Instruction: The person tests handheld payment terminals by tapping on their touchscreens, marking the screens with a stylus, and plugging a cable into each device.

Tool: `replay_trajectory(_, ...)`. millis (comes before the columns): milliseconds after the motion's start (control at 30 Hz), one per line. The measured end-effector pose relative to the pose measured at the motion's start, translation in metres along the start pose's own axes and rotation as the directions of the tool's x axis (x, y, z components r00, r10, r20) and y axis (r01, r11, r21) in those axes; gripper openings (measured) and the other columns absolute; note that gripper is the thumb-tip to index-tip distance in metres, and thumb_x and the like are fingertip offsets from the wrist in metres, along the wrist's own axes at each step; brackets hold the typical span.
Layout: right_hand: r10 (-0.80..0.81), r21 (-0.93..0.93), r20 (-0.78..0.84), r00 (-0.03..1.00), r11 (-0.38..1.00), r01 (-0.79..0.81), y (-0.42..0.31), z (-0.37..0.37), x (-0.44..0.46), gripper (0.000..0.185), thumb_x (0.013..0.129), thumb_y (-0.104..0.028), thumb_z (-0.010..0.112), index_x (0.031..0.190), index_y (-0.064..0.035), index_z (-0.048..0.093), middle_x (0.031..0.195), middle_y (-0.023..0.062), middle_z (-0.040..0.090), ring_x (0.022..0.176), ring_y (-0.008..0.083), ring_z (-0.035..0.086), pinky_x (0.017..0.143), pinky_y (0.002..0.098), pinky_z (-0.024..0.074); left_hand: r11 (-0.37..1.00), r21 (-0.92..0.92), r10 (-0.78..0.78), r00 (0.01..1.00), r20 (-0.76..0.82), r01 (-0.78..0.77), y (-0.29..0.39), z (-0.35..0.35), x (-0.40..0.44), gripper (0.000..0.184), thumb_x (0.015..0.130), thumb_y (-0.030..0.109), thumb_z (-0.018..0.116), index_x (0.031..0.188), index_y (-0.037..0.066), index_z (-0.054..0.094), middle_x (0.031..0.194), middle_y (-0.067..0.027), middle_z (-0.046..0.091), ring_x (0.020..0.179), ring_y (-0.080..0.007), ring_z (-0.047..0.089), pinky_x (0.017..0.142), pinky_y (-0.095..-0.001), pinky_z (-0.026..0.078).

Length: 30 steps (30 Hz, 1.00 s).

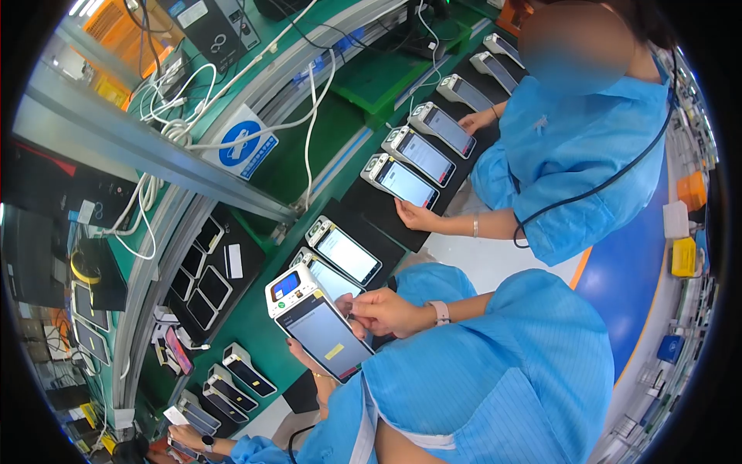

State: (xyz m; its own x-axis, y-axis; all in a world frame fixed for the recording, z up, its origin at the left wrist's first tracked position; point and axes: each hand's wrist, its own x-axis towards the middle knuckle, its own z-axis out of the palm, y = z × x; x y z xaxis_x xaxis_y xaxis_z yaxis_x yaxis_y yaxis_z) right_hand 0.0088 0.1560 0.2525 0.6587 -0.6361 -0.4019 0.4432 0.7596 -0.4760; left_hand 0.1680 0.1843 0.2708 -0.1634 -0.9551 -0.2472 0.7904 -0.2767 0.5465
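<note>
A white payment terminal [321, 329] with a large lit screen and a yellow label is held up, tilted, near the centre. My left hand [304, 357] wraps around it from below, with fingertips showing along its right edge. At that same edge is my right hand [382, 311], its thumb and fingers pinched together; what they hold is too small to make out. Just behind the held terminal, another terminal [348, 251] with a bright screen lies on a black mat [382, 243], beside one partly hidden.
A co-worker in blue [591, 155] touches terminals in a row [402, 182] at upper right. Another person's hand [184, 437] is at lower left, near more terminals [249, 370]. A metal post [154, 147] and white cables [313, 116] cross the upper left.
</note>
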Motion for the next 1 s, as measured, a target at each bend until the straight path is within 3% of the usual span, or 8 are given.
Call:
replay_trajectory(100,0.014,-0.209,0.019,1.0,0.978,-0.01,-0.007,0.001,0.001,0.028,0.097,-0.026,0.046,0.098,0.0002,0.055,0.072,0.0075,0.061,0.048,0.0048,0.045,0.042,0.0177,0.0343,0.997,0.024,-0.077,0.997,-0.001,0.077,-0.002,-0.014,-0.002,0.092,0.074,0.077,0.04,0.141,0.014,0.031,0.126,-0.0322,0.047,0.063,-0.0315,0.058,0.053,-0.0387,0.046)
replay_trajectory(267,0.021,-0.425,0.068,0.997,0.905,0.01,-0.023,-0.019,0.001,0.028,0.095,-0.029,0.05,0.092,-0.0027,0.057,0.064,0.0063,0.056,0.043,0.0093,0.047,0.038,0.0206,0.0359,0.999,-0.037,-0.039,0.999,0.013,0.039,0.001,-0.014,0.004,0.091,0.075,0.076,0.04,0.144,0.019,0.027,0.136,-0.031,0.034,0.066,-0.0314,0.059,0.056,-0.0395,0.047)
replay_trajectory(333,-0.197,-0.32,-0.23,0.953,0.94,0.117,-0.056,-0.035,0.004,0.023,0.098,-0.025,0.042,0.1,-0.0047,0.053,0.067,0.0046,0.055,0.041,0.0089,0.046,0.037,0.0239,0.0386,0.983,-0.185,0.014,0.998,0.055,-0.004,0.005,-0.014,0.008,0.086,0.077,0.073,0.042,0.146,0.026,0.023,0.147,-0.0278,0.017,0.07,-0.0325,0.061,0.061,-0.0397,0.048)
replay_trajectory(500,-0.717,-0.337,-0.6,0.354,0.628,0.702,-0.214,-0.152,0.048,0.025,0.095,-0.028,0.04,0.097,-0.0062,0.051,0.056,0.005,0.048,0.035,0.0117,0.04,0.03,0.026,0.028,0.997,-0.045,0.065,0.998,-0.002,-0.065,0.01,-0.015,0.009,0.078,0.08,0.072,0.037,0.146,0.034,0.02,0.147,-0.029,0.019,0.067,-0.0291,0.064,0.052,-0.0306,0.047)
replay_trajectory(600,-0.529,-0.193,-0.844,0.085,0.447,0.873,-0.301,-0.261,0.084,0.018,0.089,-0.018,0.042,0.091,-0.0027,0.052,0.062,0.0082,0.051,0.043,0.0165,0.046,0.035,0.0297,0.037,0.993,-0.11,0.041,0.997,-0.063,-0.048,0.004,-0.011,0.013,0.078,0.08,0.073,0.032,0.146,0.033,0.018,0.145,-0.0308,0.022,0.071,-0.0377,0.065,0.054,-0.0397,0.053)
replay_trajectory(733,-0.351,-0.153,-0.935,0.046,0.518,0.841,-0.33,-0.328,0.088,0.014,0.089,-0.014,0.044,0.09,-0.0043,0.054,0.073,0.0118,0.059,0.059,0.0263,0.063,0.048,0.0342,0.0505,0.999,-0.018,0.038,0.998,-0.047,-0.039,-0.012,-0.028,0.021,0.079,0.08,0.074,0.032,0.146,0.034,0.017,0.143,-0.0307,0.026,0.069,-0.0371,0.065,0.052,-0.039,0.053)
replay_trajectory(767,-0.305,-0.031,-0.929,0.212,0.633,0.774,-0.334,-0.379,0.088,0.016,0.09,-0.016,0.044,0.092,-0.0057,0.056,0.081,0.0149,0.063,0.063,0.0304,0.065,0.052,0.041,0.0518,0.998,-0.059,0.033,0.996,-0.085,-0.038,-0.016,-0.031,0.023,0.079,0.079,0.074,0.032,0.146,0.034,0.017,0.142,-0.0305,0.027,0.068,-0.0368,0.065,0.05,-0.0388,0.053)
replay_trajectory(1000,-0.213,0.064,-0.919,0.331,0.75,0.658,-0.332,-0.532,0.128,0.03,0.088,-0.022,0.043,0.08,-0.0031,0.065,0.076,0.0173,0.067,0.064,0.033,0.065,0.053,0.0432,0.0483,0.992,-0.045,0.101,0.963,-0.249,-0.116,-0.036,-0.007,0.036,0.079,0.078,0.076,0.032,0.145,0.037,0.017,0.142,-0.0291,0.028,0.061,-0.0358,0.064,0.042,-0.0364,0.052)
